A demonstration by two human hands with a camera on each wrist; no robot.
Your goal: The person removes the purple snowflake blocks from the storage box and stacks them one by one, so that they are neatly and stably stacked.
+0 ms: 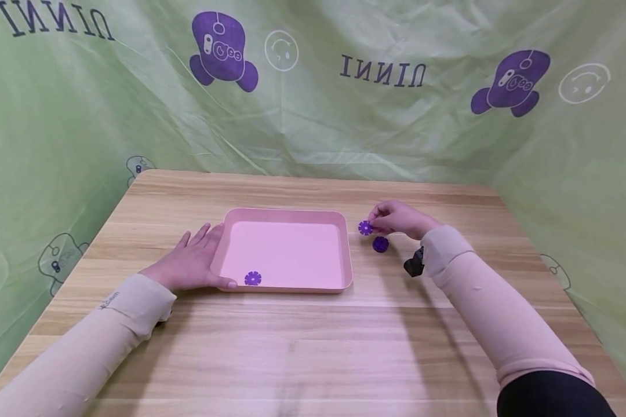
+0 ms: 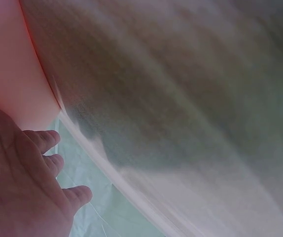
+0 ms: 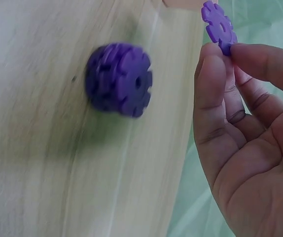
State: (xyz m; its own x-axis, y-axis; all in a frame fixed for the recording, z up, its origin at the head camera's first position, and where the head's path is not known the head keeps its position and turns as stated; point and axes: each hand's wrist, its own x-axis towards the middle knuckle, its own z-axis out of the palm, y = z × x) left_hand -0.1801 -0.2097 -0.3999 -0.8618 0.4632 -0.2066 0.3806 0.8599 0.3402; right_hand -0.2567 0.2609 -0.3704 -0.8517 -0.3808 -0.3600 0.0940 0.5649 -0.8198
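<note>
My right hand [image 1: 403,219] pinches a purple notched disc [image 1: 366,227] between thumb and fingertips, above the table right of the tray. In the right wrist view the held disc [image 3: 219,24] shows its slotted rim and central hole. Just below that hand stands a short stack of matching purple discs [image 1: 380,244]. A pink tray [image 1: 287,215] lies left of the stack, with a single purple disc [image 1: 253,278] flat inside near its front left corner. Fingers spread, my left hand [image 1: 195,263] rests against the tray's left side, its thumb along the front rim.
The wooden table [image 1: 292,353] has its far edge beyond the tray. Green printed curtain [image 1: 302,127] hangs behind and on both sides. A small black device [image 1: 414,263] sits under the right sleeve cuff.
</note>
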